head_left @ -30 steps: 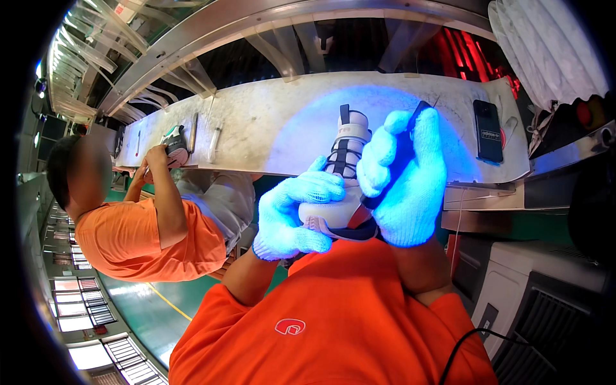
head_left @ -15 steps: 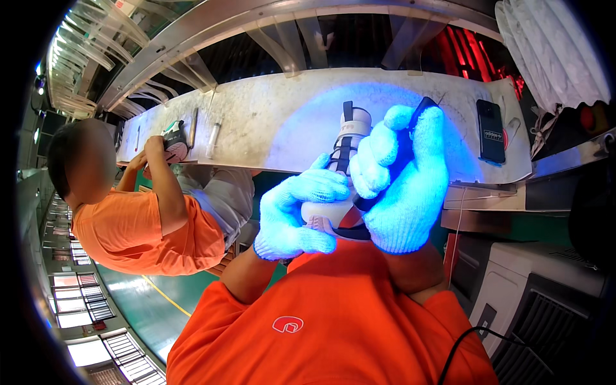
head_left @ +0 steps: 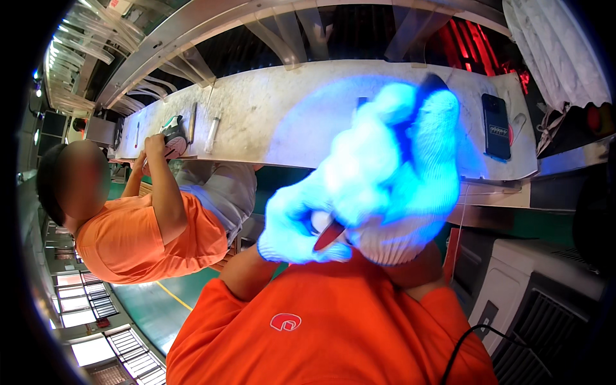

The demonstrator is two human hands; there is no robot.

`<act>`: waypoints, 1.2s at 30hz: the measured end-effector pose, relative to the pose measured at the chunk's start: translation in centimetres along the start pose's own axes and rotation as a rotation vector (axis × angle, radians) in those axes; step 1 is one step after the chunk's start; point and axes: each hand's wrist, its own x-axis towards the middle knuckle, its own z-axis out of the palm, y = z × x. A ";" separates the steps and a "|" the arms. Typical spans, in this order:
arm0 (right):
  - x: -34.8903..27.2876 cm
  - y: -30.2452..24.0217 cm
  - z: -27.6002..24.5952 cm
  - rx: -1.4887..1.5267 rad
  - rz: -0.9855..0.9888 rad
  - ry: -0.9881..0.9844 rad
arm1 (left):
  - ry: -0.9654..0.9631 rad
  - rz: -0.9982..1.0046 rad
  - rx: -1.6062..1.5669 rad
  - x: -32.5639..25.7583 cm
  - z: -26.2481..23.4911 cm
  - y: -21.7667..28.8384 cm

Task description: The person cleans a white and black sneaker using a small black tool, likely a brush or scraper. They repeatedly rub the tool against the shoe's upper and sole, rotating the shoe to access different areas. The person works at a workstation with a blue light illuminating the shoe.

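1. The left hand [head_left: 301,224] and right hand [head_left: 410,186], gloved, are curling tight around a shoe [head_left: 328,232], chest-high before the workbench [head_left: 269,109].
2. It is looking light and pliable; gripping the sole seems safest.

Workbench [head_left: 269,109]: bare stretch mid-surface, open to a hand. Obstacles: black phone [head_left: 496,126] at right end; syringe-like tubes [head_left: 212,133] and co-worker's hand [head_left: 154,145] at left end; overhead metal frame [head_left: 192,32] above.

White knit gloves [head_left: 385,186] glowing blue; red-and-white shoe [head_left: 328,232] between them; orange shirt [head_left: 321,327] at six o'clock; black phone [head_left: 496,126] at two o'clock on mottled grey-white bench [head_left: 269,109].
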 end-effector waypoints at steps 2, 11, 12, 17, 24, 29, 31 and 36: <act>0.4 0.0 0.8 -0.234 -0.019 -0.073 | 0.017 -0.023 0.089 -0.9 -0.2 -1.2; 0.1 -1.4 -4.1 -0.212 -0.108 0.103 | -0.073 0.194 -0.084 0.2 -0.6 -1.0; -0.4 -1.4 -4.7 -0.216 -0.105 0.114 | -0.045 0.196 -0.071 0.1 -0.4 -1.0; -1.1 -1.9 -5.6 -0.204 -0.095 0.130 | -0.051 0.186 -0.035 -0.1 -0.9 -0.9; -1.4 -0.3 -3.8 -0.248 -0.105 0.133 | -0.042 0.164 -0.053 -0.2 -0.5 -0.9; -1.2 0.3 -2.7 -0.230 -0.075 0.217 | -0.075 0.182 -0.056 0.0 -0.2 -0.7; -1.0 0.4 -2.8 -0.245 -0.063 0.253 | -0.104 0.200 -0.012 0.0 -0.8 -0.6; -0.8 0.6 -2.6 -0.259 -0.028 0.336 | -0.039 0.183 -0.081 -0.1 0.0 -0.3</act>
